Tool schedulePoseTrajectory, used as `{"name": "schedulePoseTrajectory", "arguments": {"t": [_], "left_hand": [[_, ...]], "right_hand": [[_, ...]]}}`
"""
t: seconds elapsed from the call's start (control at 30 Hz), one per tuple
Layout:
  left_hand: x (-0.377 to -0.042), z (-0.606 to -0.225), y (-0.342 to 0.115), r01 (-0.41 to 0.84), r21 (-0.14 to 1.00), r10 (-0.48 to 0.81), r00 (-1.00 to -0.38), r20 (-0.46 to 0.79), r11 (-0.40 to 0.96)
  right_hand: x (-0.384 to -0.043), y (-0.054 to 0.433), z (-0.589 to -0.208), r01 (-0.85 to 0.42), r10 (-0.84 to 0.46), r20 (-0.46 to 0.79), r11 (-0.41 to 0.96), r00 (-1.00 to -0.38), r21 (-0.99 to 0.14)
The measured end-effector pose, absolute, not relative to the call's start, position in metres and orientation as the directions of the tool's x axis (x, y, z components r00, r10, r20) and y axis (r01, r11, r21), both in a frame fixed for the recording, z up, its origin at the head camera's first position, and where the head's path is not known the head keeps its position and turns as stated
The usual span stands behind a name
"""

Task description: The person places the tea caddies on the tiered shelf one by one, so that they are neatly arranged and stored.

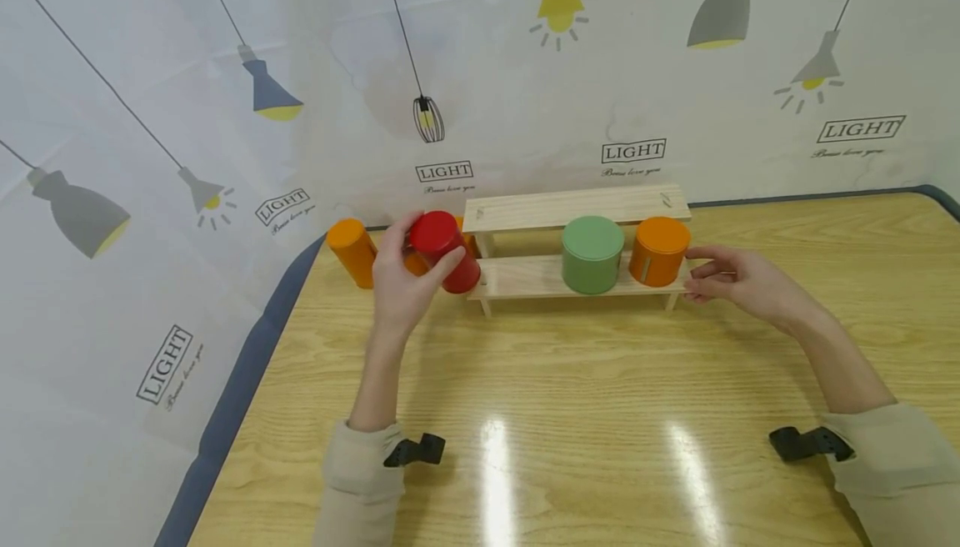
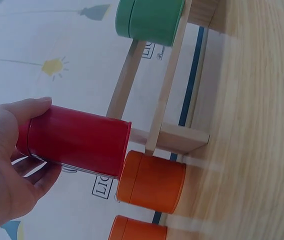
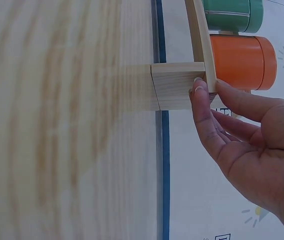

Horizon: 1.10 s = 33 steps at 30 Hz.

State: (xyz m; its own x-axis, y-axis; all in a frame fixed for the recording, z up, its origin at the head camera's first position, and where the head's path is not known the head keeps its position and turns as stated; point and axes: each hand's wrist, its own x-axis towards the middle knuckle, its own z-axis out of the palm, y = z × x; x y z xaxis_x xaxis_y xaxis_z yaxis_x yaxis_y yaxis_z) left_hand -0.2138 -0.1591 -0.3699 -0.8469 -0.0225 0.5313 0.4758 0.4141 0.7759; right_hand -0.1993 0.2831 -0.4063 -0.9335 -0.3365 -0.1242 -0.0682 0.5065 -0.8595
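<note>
Head view: gripping red canister (image 1: pixel 442 238) in left hand (image 1: pixel 397 288), thumb on near side, fingers round far side, held tilted by left end of two-step wooden rack (image 1: pixel 577 208). Looks raised off wooden table (image 1: pixel 585 414) in left wrist view; cannot tell if touching rack. Pinching right end of rack's lower board with right hand (image 1: pixel 742 280), thumb and fingertips at the corner, just beside orange canister (image 1: pixel 660 251). On same lower board, next to that one and slightly apart: green canister (image 1: pixel 591 255). On table left of rack: tall orange canister (image 1: pixel 351 251), plus more orange partly hidden behind left hand and red canister. Readable on white backdrop (image 1: pixel 495 55): "LIGHT" in black boxed capitals, five times in head view, including boxed label (image 1: pixel 633 151) above green canister. Under each, small script, ending in "love you"; too small to read first word surely. Cut off to "LIC" in left wrist view, to mere fragments in right wrist view. Also printed on backdrop: hanging lamps in grey, blue, yellow, black. Wearing light sleeves, black strap (image 1: pixel 415 449) at left cuff, likewise at right.
</note>
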Motion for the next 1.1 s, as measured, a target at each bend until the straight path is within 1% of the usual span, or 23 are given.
{"name": "schedulePoseTrajectory", "arguments": {"t": [0.4, 0.67, 0.8, 0.97, 1.1], "left_hand": [[-0.214, -0.372, -0.127, 0.505, 0.762, 0.057, -0.846, 0.530, 0.404], [-0.216, -0.371, -0.110, 0.516, 0.775, 0.073, -0.846, 0.529, 0.365], [-0.218, -0.371, -0.101, 0.501, 0.794, 0.082, -0.859, 0.506, 0.344], [-0.220, -0.371, -0.092, 0.460, 0.802, 0.075, -0.880, 0.469, 0.380], [-0.222, -0.373, -0.084, 0.443, 0.815, 0.082, -0.891, 0.447, 0.372]], "right_hand": [[-0.200, 0.283, -0.406, -0.061, -0.336, -0.122, 0.488, -0.934, -0.871], [-0.201, 0.284, -0.408, -0.056, -0.336, -0.125, 0.482, -0.934, -0.875], [-0.201, 0.285, -0.408, -0.055, -0.337, -0.125, 0.479, -0.933, -0.876], [-0.201, 0.285, -0.408, -0.056, -0.338, -0.125, 0.479, -0.933, -0.876], [-0.201, 0.285, -0.407, -0.050, -0.338, -0.131, 0.479, -0.932, -0.876]]}}
